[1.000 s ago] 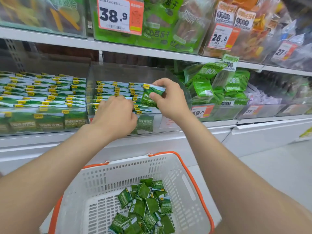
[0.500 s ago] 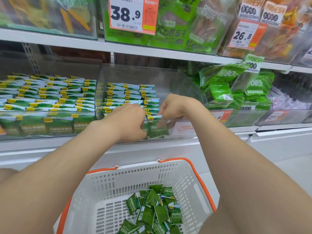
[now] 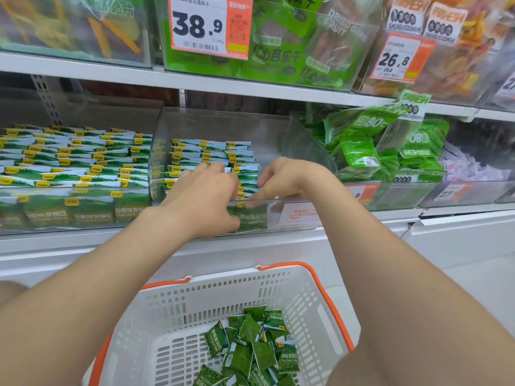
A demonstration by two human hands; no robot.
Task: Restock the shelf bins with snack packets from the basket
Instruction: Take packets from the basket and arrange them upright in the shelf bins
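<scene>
Since the packet (image 3: pixel 250 218) now sits at the bin's (image 3: pixel 301 215) front, one more's stocked; my right hand (image 3: pixel 284 179) touches it, left hand (image 3: pixel 203 196) beside, grips unclear.

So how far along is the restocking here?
Partway. Done: left bin looks full; middle bin holds packed rows on its left side. In hand: left hand and right hand are at its front row. Left: loose packets lie in the basket; the bin's right side is bare.

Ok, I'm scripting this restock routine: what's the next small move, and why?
Probably lower the right hand to the basket for another packet: it touches the front row of the middle bin, the left hand rests on the stack, and loose packets remain below.
</scene>
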